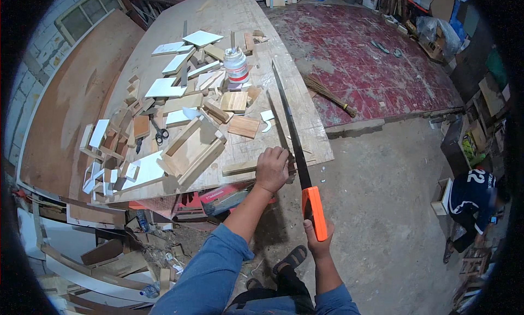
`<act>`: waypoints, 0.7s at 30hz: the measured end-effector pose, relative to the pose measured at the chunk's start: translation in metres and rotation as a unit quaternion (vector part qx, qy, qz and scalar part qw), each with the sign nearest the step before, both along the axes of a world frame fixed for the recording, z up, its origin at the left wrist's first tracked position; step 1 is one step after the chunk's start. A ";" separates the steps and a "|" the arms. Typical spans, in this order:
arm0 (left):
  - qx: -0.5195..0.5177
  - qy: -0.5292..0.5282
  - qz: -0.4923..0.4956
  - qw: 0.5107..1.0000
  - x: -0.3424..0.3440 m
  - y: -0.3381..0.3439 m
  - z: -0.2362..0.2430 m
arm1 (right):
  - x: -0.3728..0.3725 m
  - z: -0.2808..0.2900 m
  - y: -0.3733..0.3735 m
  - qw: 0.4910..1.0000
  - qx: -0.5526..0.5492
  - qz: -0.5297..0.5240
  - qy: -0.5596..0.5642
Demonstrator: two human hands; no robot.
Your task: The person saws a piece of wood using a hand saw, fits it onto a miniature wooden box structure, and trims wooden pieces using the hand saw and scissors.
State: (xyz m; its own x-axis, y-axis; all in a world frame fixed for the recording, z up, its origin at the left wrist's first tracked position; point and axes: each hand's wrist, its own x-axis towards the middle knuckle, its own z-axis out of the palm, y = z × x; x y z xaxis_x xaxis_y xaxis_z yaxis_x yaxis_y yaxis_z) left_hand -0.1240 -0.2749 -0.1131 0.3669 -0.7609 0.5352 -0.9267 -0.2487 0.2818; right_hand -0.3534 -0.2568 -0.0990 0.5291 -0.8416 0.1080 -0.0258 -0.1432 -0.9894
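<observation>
My right hand [318,240] is closed round the orange handle of a handsaw [297,146]. Its long dark blade points away from me, over the near right corner of the wooden workbench [319,143]. My left hand [273,169] is closed over the right end of a narrow wooden strip [239,168], holding it at the bench's near edge. The blade runs just to the right of my left fingers; whether it touches the wood I cannot tell. Left of the strip rests a shallow wooden tray-like box [191,146]. Small wooden blocks [244,126] lie beyond my left hand.
A white jar [236,67] with thin tools stands among white panel offcuts [166,88]. Scissors [159,130] lie further left. Beyond the bench, a broom [330,96] rests by the red floor's edge. Another person [472,192] crouches at the right. Wood scraps [112,258] crowd the lower left.
</observation>
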 end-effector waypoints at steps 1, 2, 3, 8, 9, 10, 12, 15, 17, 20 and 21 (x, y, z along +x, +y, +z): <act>0.007 0.001 0.000 1.000 0.001 0.001 0.000 | 0.000 0.001 0.000 1.000 -0.001 0.000 0.001; 0.014 0.003 0.001 1.000 0.001 0.001 0.000 | 0.001 0.002 -0.001 1.000 -0.009 0.004 0.009; 0.013 0.004 0.001 1.000 0.002 0.002 0.000 | 0.001 0.003 -0.001 1.000 -0.017 0.008 0.016; -0.005 0.001 -0.006 1.000 0.002 0.001 0.001 | 0.001 0.000 -0.003 0.997 -0.073 0.008 0.023; -0.005 0.002 -0.005 1.000 0.002 0.001 0.000 | 0.001 0.002 -0.003 0.996 -0.081 0.011 0.021; -0.008 -0.003 -0.009 1.000 0.003 0.002 0.000 | 0.002 0.006 -0.001 0.996 -0.081 0.012 0.021; -0.011 -0.009 -0.011 1.000 0.005 0.004 -0.001 | 0.005 0.016 0.003 0.998 -0.051 0.028 0.018; 0.009 -0.003 -0.007 1.000 0.002 0.001 -0.001 | 0.004 0.006 0.002 0.992 -0.123 0.014 0.036; 0.020 -0.002 0.000 1.000 0.003 0.002 -0.002 | 0.006 0.009 0.003 0.992 -0.122 0.019 0.038; 0.030 -0.011 0.007 0.999 0.004 0.003 -0.004 | 0.007 0.014 0.004 0.994 -0.105 0.023 0.036; 0.030 -0.010 0.008 0.999 0.005 0.004 -0.004 | 0.008 0.015 0.005 0.995 -0.089 0.021 0.031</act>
State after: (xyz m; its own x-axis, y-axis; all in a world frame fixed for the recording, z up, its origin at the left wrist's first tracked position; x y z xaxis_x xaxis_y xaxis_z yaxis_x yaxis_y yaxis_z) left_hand -0.1195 -0.2713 -0.1176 0.3685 -0.7860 0.4964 -0.9279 -0.2791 0.2470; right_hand -0.3457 -0.2522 -0.0840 0.5735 -0.7891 0.2200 -0.0755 -0.3183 -0.9450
